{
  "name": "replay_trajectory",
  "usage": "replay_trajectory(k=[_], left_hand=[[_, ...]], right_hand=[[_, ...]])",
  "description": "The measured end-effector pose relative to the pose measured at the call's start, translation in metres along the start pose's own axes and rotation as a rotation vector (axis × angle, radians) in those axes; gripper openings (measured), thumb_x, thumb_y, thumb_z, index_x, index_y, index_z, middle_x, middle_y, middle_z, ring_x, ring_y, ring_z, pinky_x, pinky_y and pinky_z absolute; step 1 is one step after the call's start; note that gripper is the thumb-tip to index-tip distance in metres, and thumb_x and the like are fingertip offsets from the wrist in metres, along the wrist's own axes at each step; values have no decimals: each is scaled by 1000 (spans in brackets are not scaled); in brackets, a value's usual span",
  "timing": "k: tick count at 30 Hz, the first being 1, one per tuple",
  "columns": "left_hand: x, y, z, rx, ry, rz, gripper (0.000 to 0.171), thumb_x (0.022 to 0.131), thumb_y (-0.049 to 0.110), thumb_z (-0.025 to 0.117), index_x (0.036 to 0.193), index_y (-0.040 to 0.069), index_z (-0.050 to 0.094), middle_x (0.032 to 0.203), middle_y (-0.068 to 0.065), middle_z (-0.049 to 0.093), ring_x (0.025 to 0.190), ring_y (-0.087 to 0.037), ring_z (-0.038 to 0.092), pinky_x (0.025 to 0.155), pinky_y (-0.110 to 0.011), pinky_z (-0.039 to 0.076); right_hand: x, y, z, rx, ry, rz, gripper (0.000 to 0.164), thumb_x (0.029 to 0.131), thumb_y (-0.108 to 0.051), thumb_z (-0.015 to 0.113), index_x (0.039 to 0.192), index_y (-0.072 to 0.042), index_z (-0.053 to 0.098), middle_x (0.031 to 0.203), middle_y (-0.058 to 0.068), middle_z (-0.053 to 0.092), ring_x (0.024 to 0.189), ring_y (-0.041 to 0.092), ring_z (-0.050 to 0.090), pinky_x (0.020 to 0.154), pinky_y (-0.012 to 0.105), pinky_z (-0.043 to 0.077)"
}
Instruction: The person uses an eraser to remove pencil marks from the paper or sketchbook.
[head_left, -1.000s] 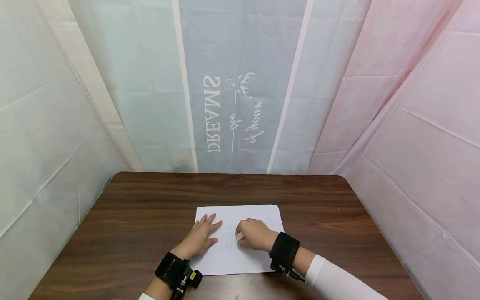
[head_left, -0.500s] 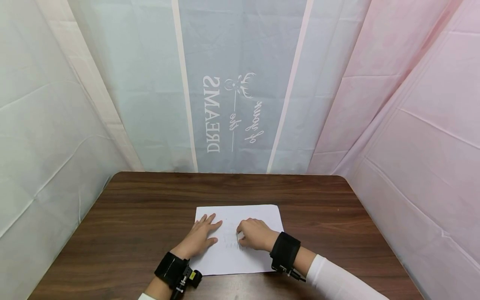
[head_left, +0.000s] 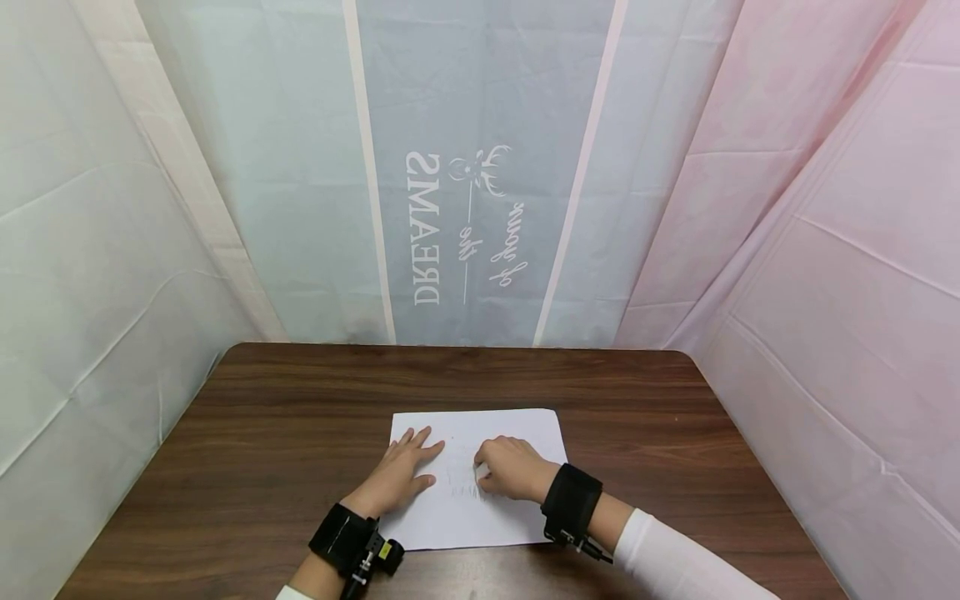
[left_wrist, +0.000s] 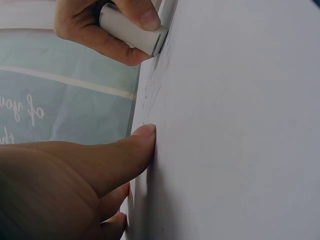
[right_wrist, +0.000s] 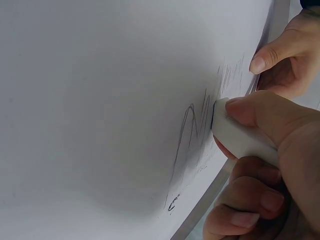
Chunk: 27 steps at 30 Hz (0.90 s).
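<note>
A white sheet of paper (head_left: 502,527) lies on the table, with thin grey pencil strokes (right_wrist: 186,122) near its middle. My left hand (head_left: 397,477) rests on the sheet's left part, fingers spread and thumb out to the side. Pinched between thumb and curled fingers of my right hand (head_left: 513,469) is a white block eraser (right_wrist: 245,136). One end of the eraser touches the paper among the strokes, as both wrist views show. In the head view the right hand mostly hides it.
The dark brown wooden table (head_left: 300,417) runs on around the sheet. Behind it hangs a pale curtain (head_left: 480,100) with mirrored lettering, and more cloth closes both sides. Small dark crumbs (right_wrist: 173,203) lie on the paper. Each wrist wears a black strap (head_left: 572,504).
My right hand with the eraser has shifted very slightly to the right over the strokes. The left hand and the paper have stayed in place.
</note>
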<state>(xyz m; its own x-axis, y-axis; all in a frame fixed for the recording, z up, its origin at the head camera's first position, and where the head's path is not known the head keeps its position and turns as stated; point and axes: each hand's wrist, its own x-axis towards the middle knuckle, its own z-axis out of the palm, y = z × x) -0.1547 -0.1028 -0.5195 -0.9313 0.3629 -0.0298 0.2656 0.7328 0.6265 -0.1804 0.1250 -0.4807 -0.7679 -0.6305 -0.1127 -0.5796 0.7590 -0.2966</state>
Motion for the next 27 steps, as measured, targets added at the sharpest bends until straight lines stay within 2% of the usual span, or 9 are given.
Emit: replay_trajectory(k=[10,27], left_hand=[[0,0,0,-2,-5,-11,50,93,10,71,142,5,59,160,-26,36,151,-52,24,120,-69,20],[-1,3,-1,-12,-2,-14,51,92,10,72,141,4,59,160,-26,37,151,-52,24,120,-70,19]], right_hand=[[0,2,2,2,-5,11,24,84,-13,80,106,-4,78,92,4,77,62,3,53,53,18,44],[-3,3,1,7,-8,11,25,84,-12,79,107,-4,78,99,7,78,66,4,53,55,19,44]])
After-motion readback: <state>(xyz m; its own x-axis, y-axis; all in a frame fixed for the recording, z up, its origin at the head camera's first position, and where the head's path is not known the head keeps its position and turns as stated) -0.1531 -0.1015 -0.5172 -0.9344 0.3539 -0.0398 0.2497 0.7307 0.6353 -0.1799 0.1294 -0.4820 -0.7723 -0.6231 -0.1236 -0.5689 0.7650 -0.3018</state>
